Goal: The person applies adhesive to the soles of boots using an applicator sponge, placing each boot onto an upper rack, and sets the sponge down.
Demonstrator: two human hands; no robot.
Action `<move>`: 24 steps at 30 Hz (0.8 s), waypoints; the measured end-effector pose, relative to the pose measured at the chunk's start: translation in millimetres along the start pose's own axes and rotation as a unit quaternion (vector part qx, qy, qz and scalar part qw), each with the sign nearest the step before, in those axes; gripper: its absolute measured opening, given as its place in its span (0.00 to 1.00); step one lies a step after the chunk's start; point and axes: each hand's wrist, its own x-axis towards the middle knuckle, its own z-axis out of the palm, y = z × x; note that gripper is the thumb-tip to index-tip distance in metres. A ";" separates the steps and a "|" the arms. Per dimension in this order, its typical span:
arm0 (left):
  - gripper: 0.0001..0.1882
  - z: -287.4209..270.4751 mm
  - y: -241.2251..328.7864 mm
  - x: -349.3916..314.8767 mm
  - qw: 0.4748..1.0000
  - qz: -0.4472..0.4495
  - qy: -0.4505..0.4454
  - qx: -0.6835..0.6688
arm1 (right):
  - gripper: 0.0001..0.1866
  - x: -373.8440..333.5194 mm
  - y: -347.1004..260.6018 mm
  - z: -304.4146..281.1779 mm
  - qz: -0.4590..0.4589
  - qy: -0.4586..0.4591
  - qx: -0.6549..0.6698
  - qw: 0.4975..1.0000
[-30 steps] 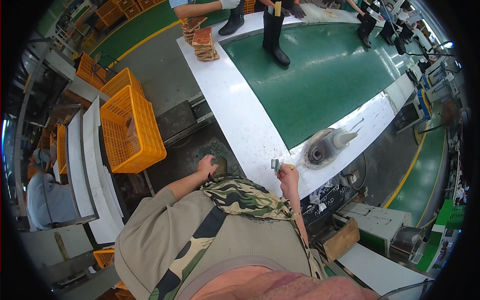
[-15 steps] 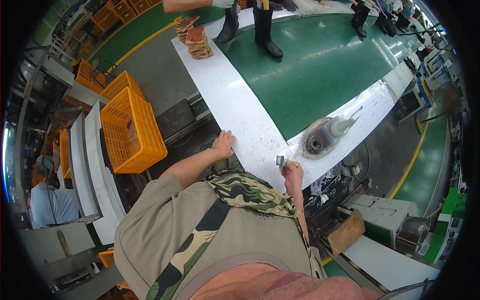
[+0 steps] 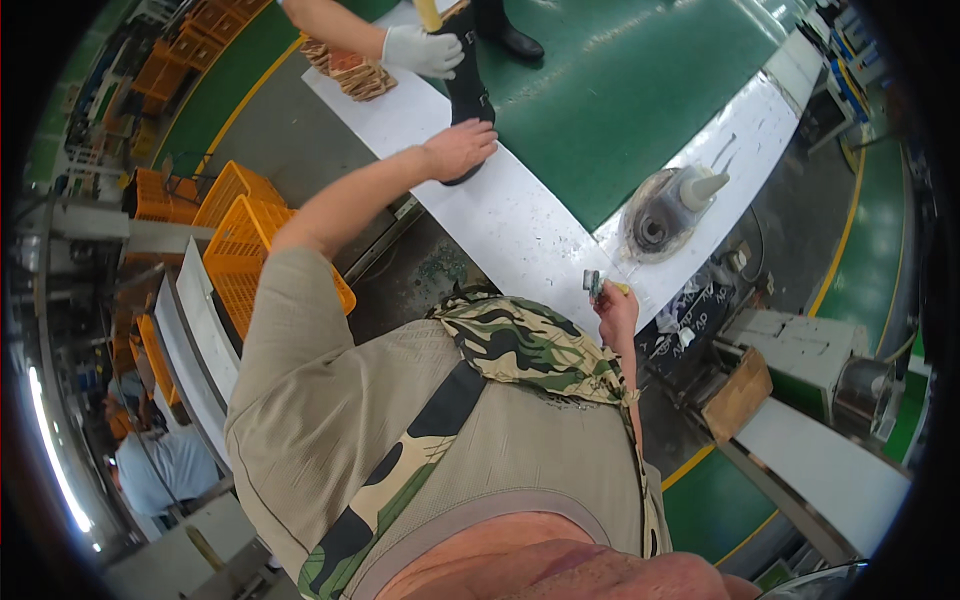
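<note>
My left hand (image 3: 462, 148) is stretched to the far left of the white table and rests with its fingers over the lower part of a tall black boot (image 3: 466, 88). A co-worker's white-gloved hand (image 3: 425, 52) is at the boot's upper shaft, beside a yellow stick-like piece at its top. Close to my body, my right hand (image 3: 618, 308) grips what looks like a small brush with a yellow handle; its grey-green head (image 3: 592, 281) points up and left. Behind it stands a stained round pot (image 3: 652, 232) with a pale bottle-like nozzle (image 3: 703, 188).
A white worktop (image 3: 540, 215) edges a green surface (image 3: 600, 110), where another black boot (image 3: 515, 40) stands. Stacked brown pieces (image 3: 360, 78) lie at the far left. Yellow crates (image 3: 240, 265) stand to my left; a grey machine (image 3: 790, 350) is at right.
My left hand has moved from the near table edge out to the boot. The co-worker's gloved hand and the boot have come nearer. My right hand still holds the brush.
</note>
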 end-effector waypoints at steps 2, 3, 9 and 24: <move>0.19 1.2 -19.8 19.3 0.978 0.059 -0.106 0.168 | 0.08 1.5 1.2 11.5 -0.019 0.012 0.024 0.999; 0.23 -3.5 -22.7 26.9 0.945 0.066 -0.207 0.243 | 0.08 2.2 2.7 16.9 -0.018 0.026 0.028 0.999; 0.24 72.4 -49.7 36.3 0.900 0.129 -0.226 0.348 | 0.08 0.4 8.4 47.3 -0.042 0.084 0.071 0.993; 0.13 89.9 -89.1 109.7 0.901 0.032 -0.356 0.246 | 0.08 -6.6 30.6 58.6 -0.096 0.140 0.169 0.971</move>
